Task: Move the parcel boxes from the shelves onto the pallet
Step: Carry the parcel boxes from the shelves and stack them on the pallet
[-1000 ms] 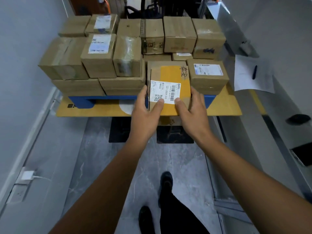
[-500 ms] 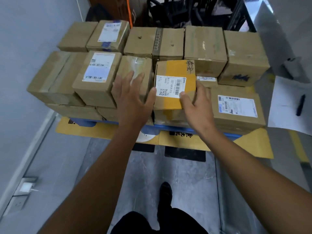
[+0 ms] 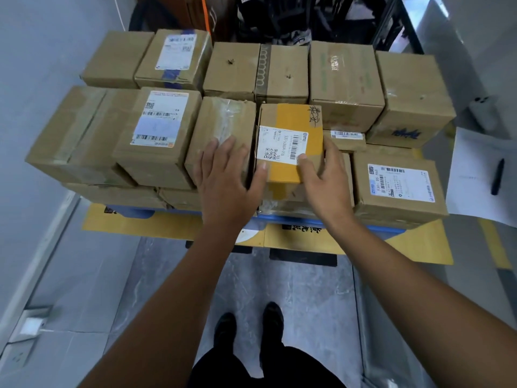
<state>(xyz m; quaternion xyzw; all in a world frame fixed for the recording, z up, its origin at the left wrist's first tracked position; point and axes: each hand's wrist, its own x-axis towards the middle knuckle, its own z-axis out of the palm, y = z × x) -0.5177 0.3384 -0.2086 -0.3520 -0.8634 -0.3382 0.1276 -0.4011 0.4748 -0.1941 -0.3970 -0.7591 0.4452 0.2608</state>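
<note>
While gripping the yellow-taped parcel's (image 3: 291, 141) right edge, right hand (image 3: 324, 180): thumb on top.
left hand (image 3: 223, 175): flat, thumb touches parcel's left.
parcel axis: runs away from both hands.

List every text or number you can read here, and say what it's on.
"537-", rest of the code blurred: white label on the yellow-taped box.
"530- 05 468": white label on the front right box.
Black scribble on the yellow tape, blue scrawl on the back right box, the other shipping labels, the yellow mat print: not legible.
</note>
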